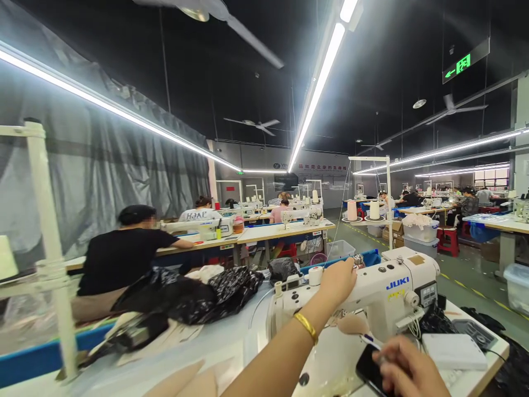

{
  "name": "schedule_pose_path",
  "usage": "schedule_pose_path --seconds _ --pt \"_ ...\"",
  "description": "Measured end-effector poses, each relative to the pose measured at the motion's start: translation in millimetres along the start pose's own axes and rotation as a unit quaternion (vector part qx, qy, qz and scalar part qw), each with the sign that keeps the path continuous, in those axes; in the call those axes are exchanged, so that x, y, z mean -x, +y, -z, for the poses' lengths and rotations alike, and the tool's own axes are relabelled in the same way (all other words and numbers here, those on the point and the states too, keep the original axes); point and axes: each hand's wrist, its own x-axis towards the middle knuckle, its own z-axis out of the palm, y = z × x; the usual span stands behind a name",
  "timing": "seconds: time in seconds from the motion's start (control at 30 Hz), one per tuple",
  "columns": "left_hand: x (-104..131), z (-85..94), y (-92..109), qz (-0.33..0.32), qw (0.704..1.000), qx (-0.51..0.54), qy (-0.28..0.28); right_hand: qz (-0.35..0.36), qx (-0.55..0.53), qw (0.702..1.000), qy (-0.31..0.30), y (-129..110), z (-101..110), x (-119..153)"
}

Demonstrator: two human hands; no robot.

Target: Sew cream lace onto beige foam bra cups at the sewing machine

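Note:
A white JUKI sewing machine (351, 295) stands on the table before me. My left hand (339, 280), a gold bracelet at its wrist, reaches across the top of the machine. Its fingers are curled together at the far edge, beside a small shiny metal part (359, 259); what they grip is hidden. My right hand (407, 366) is closed low in front of the machine, blurred, with a small greyish thing at its fingertips. Under those fingers lies a dark phone (370, 366). A beige rounded piece (352, 324) shows near the machine's needle end.
A white box (454, 351) sits right of my right hand. Black plastic bags (185, 295) and beige fabric pieces lie to the left. A thread stand (389, 204) with cones rises behind the machine. A person in black (124, 253) sits ahead left; others work farther back.

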Motion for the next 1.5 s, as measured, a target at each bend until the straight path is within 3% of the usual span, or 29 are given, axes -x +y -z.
schedule_pose_path --seconds 0.07,0.13,0.3,0.4,0.5,0.77,0.9,0.97,1.1,1.23,1.37,1.5 --pt "2 2.1 -5 0.01 0.999 0.022 0.025 -0.017 0.033 0.998 0.051 17 2 -38" --pt "4 4.1 -10 0.021 0.997 0.053 0.055 0.012 0.046 0.996 0.082 32 -5 -75" --pt "8 2.4 -18 0.014 0.985 0.139 0.097 0.062 0.044 0.994 0.08 66 -40 -131" --pt "8 -0.6 -19 0.009 0.978 0.183 0.104 0.072 0.038 0.995 0.053 81 -48 -137" --pt "7 -2.9 -20 0.01 0.971 0.213 0.108 0.085 0.042 0.996 0.001 85 -40 -136" --pt "12 -0.8 -14 -0.01 0.955 0.269 0.124 0.081 0.097 0.989 -0.071 73 -20 -130" --pt "19 4.1 -10 -0.02 0.942 0.299 0.148 0.028 0.165 0.984 -0.061 62 -3 -142" --pt "22 5.8 -9 -0.02 0.933 0.316 0.17 0.013 0.204 0.974 -0.093 53 0 -152" --pt "28 4.7 -13 -0.001 0.907 0.348 0.236 0.027 0.204 0.955 -0.212 43 -18 -175" --pt "27 -2.0 -19 0.031 0.882 0.362 0.3 0.015 0.203 0.938 -0.281 58 -34 -206" --pt "25 -5.4 -19 0.02 0.884 0.364 0.293 -0.025 0.236 0.939 -0.25 83 -7 -218" --pt "24 -3.0 -15 0.005 0.887 0.37 0.276 -0.035 0.249 0.937 -0.244 78 24 -197"
